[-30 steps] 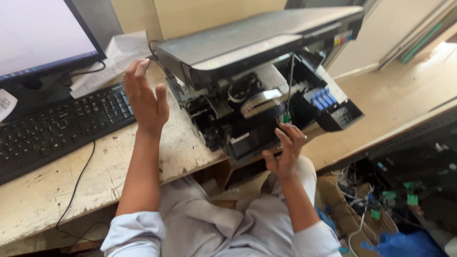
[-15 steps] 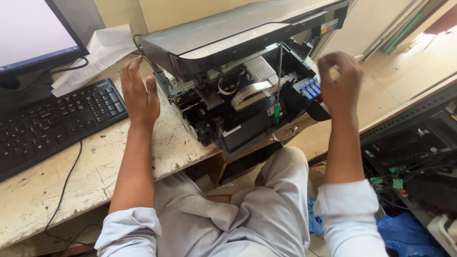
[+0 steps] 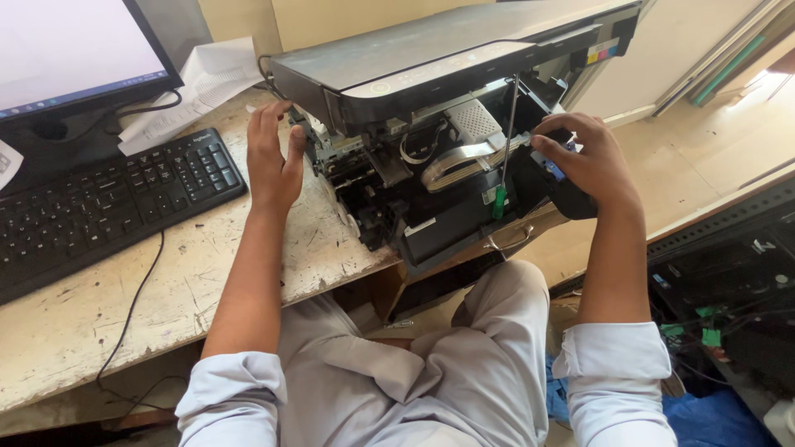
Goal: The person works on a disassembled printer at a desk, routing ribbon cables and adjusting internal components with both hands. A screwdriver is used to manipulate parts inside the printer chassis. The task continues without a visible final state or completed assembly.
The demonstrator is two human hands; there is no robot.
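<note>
Head view: opened printer (image 3: 431,124) at 12 o'clock on the worn desk (image 3: 124,306), lid raised. Left hand (image 3: 273,161) flat, fingers spread, against its left side. Right hand (image 3: 588,161) curled on the right-side ink tank; grip unclear. Green-handled screwdriver (image 3: 503,157) stands upright inside. Keyboard (image 3: 99,207) at 9 o'clock.

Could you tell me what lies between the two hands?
In the head view, the opened printer lies between the left hand and right hand, with a green-handled screwdriver standing in it.
</note>
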